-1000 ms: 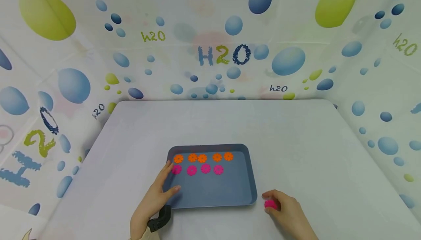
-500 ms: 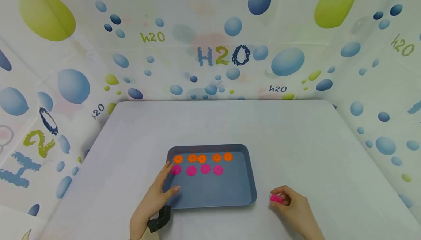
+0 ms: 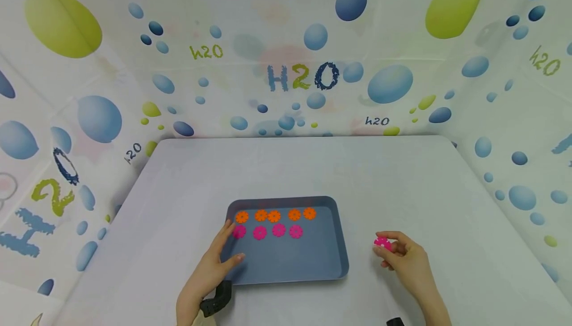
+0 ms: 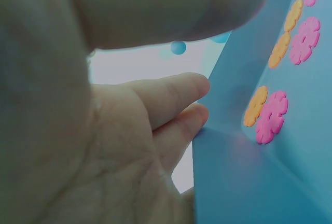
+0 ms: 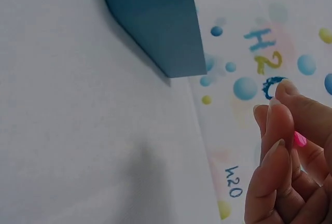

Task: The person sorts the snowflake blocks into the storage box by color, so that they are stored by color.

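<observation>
A blue-grey tray (image 3: 308,261) lies on the table. In it, several orange flower-shaped pieces (image 3: 294,215) form the far row, with several pink flower-shaped pieces (image 3: 296,231) in a row just nearer. My left hand (image 3: 209,269) touches the tray's left edge, its fingers straight and thumb over the rim; the left wrist view shows its fingertips (image 4: 199,85) at the tray wall. To the right of the tray, my right hand (image 3: 408,261) pinches a pink flower-shaped piece (image 3: 382,243) above the table. In the right wrist view the fingers hide most of that piece (image 5: 300,139).
The table (image 3: 286,167) has a white cover. Behind it and at both sides hangs a white cloth (image 3: 241,88) printed with blue and green drops. A black strap (image 3: 216,298) is on the left wrist.
My right hand has moved up and to the right, away from the tray, holding the pink piece, which now shows more of its face. The left hand and tray have stayed put.
</observation>
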Demonstrator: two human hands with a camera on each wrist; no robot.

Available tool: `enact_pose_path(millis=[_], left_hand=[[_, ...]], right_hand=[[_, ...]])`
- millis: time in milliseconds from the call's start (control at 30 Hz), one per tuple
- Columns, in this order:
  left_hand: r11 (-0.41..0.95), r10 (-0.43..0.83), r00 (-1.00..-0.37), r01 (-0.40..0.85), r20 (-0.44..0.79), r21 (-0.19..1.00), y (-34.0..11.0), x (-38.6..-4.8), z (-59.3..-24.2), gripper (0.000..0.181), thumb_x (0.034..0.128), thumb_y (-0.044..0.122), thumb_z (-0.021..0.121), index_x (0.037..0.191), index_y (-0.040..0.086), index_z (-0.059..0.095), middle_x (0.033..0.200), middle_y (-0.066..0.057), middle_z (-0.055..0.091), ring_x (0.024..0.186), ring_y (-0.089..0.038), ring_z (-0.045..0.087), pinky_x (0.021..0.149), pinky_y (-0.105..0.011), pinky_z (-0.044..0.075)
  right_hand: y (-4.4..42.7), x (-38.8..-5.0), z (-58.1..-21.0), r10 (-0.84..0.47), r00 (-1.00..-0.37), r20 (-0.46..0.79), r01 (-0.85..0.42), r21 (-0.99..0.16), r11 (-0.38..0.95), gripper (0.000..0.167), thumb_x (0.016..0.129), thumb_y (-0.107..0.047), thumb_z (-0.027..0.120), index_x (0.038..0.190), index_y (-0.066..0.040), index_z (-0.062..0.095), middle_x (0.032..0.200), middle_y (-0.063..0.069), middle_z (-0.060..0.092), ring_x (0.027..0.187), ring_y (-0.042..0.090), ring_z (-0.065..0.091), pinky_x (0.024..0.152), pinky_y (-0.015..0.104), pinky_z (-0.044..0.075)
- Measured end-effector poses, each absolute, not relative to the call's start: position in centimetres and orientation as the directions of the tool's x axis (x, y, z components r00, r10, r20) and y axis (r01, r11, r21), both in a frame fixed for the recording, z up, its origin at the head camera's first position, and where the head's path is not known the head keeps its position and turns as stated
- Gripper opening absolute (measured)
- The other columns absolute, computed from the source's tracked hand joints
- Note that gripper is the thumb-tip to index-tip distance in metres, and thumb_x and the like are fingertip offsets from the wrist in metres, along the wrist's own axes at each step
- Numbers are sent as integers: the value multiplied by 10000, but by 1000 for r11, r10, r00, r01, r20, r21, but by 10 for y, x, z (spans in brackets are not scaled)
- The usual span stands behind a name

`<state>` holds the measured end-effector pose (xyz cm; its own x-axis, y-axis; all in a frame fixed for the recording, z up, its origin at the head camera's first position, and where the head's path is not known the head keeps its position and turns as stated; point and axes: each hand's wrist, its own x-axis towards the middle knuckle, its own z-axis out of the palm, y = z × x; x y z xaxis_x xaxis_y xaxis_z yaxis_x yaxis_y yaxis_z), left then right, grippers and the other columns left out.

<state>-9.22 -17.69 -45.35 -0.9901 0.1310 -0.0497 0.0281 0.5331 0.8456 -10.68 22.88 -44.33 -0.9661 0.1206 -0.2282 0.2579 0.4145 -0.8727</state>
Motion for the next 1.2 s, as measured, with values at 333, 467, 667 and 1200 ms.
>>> enact_pose_path(millis=[333, 467, 667, 1200], left_hand=[[525, 125, -991, 22, -52, 851, -176, -92, -453, 760, 883, 193, 689, 1493, -29, 295, 1594, -268, 148, 1446, -517, 133, 1107, -700, 180], [522, 125, -991, 20, -53, 853, -176, -91, -452, 761, 883, 193, 690, 1494, -27, 294, 1596, -265, 144, 1447, -516, 129, 1106, -702, 180], [518, 127, -991, 26, -46, 855, -176, -91, -450, 765, 882, 194, 690, 1494, -30, 290, 1595, -267, 143, 1446, -517, 130, 1107, -700, 177], [531, 119, -991, 17, -55, 847, -175, -92, -451, 759, 883, 197, 692, 1498, -12, 299, 1600, -249, 151, 1452, -501, 138, 1113, -690, 183]], right_hand=[[223, -128, -437, 50, -991, -125, 135, -939, 316, 388, 973, -246, 589, 1280, -9, 591, 827, 68, 756, 685, 110, 708, 648, 239, 580], [219, -135, -431, 30, -995, -93, 98, -942, 320, 379, 992, -253, 555, 1276, -6, 590, 824, 50, 760, 691, 144, 716, 647, 237, 579], [208, -150, -423, 3, -997, -74, 73, -967, 242, 391, 1018, -249, 498, 1286, 29, 566, 800, -28, 753, 678, 100, 712, 650, 221, 575], [168, -188, -424, -152, -977, -150, 146, -989, 38, 387, 1043, -183, 430, 1348, 37, 519, 1017, 42, 736, 871, 220, 732, 724, 260, 596]])
